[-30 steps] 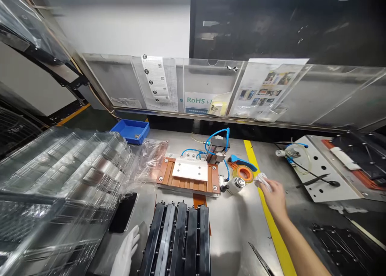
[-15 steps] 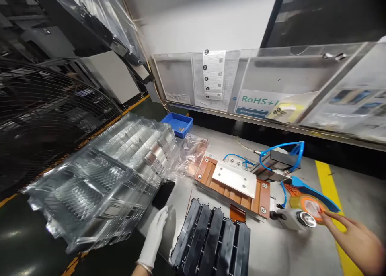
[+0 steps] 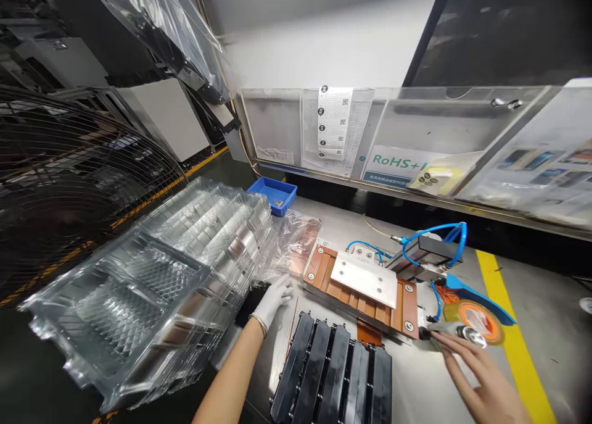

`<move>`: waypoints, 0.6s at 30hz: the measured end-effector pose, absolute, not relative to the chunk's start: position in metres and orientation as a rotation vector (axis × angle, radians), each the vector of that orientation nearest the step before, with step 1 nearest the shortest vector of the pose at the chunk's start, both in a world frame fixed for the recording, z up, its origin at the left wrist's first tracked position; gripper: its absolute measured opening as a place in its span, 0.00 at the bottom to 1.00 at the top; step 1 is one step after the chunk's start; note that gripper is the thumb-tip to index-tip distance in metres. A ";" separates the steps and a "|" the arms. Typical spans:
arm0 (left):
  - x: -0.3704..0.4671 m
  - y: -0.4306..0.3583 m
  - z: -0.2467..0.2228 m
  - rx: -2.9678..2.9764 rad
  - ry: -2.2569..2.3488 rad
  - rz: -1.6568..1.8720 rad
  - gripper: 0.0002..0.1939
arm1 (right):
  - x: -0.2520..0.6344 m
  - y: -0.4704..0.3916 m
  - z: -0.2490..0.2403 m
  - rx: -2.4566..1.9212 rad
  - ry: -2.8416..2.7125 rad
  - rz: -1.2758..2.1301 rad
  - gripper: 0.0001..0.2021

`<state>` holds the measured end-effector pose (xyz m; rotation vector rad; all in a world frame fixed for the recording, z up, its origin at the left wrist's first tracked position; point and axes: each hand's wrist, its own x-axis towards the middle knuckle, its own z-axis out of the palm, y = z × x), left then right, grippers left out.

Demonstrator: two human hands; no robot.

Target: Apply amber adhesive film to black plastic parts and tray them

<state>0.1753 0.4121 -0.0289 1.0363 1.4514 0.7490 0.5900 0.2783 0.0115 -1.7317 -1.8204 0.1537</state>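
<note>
Locate the brown-and-white fixture (image 3: 363, 288) lengthwise between the gloved left hand (image 3: 274, 299), loosely open just beside one end, and the bare right hand (image 3: 481, 371), well apart from the left and nearest the black knob (image 3: 423, 333), with grip not discernible.

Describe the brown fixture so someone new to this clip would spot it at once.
On the metal bench, find the row of long black parts at the bottom of the picture. Just beyond it, between the gloved left hand and the bare right hand, is the brown fixture. Unlike its black neighbours, it carries a flat, pale plate on top.
</note>
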 end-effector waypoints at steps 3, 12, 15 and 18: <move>0.175 0.421 -0.026 1.204 1.494 0.792 0.26 | 0.570 0.288 0.006 -1.780 -1.804 0.138 0.18; 0.156 0.436 -0.040 1.646 1.709 0.809 0.18 | 0.584 0.292 -0.009 -1.884 -1.819 0.022 0.22; 0.161 0.432 -0.045 1.721 1.733 0.832 0.29 | 0.543 0.300 0.006 -1.649 -1.924 0.065 0.16; 0.169 0.436 -0.041 1.773 1.724 0.874 0.35 | 0.458 0.323 0.018 -1.390 -2.203 0.488 0.17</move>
